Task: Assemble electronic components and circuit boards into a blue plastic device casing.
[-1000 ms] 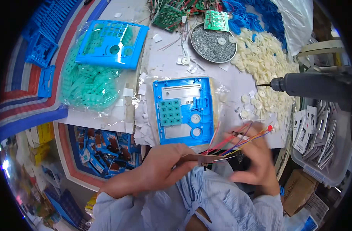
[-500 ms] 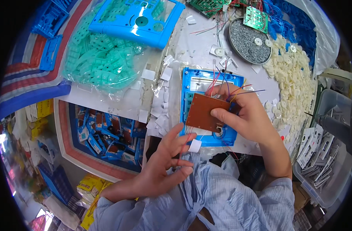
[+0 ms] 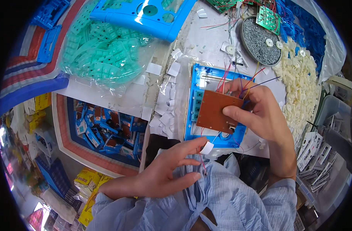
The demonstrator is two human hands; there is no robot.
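Observation:
My right hand (image 3: pixel 256 109) pinches a brown square circuit board (image 3: pixel 218 109) by its right side, thumb on the plain brown face. Red, blue and yellow wires stick out behind its upper edge. Beneath the board lies a blue plastic housing (image 3: pixel 189 133) with green keypad keys (image 3: pixel 197 106) along its left side. My left hand (image 3: pixel 166 169) is below the board with thumb and fingers spread. A small white square label (image 3: pixel 207 148) rests at its index fingertip, seemingly stuck there. Thin red wires (image 3: pixel 203 163) hang close to those fingers.
A round tray of screws (image 3: pixel 256 42) stands beyond, beside piled cream plastic discs (image 3: pixel 295 77). Green keypads fill a clear bag (image 3: pixel 103 57) at left, under a blue casing (image 3: pixel 145 19). White labels (image 3: pixel 162 115) lie left of the housing. A bin (image 3: pixel 322 154) of white parts stands right.
The view has shifted, so the table's things sit farther right in the picture. My left hand stays spread, its white label still at the index fingertip. My right hand keeps hold of the circuit board.

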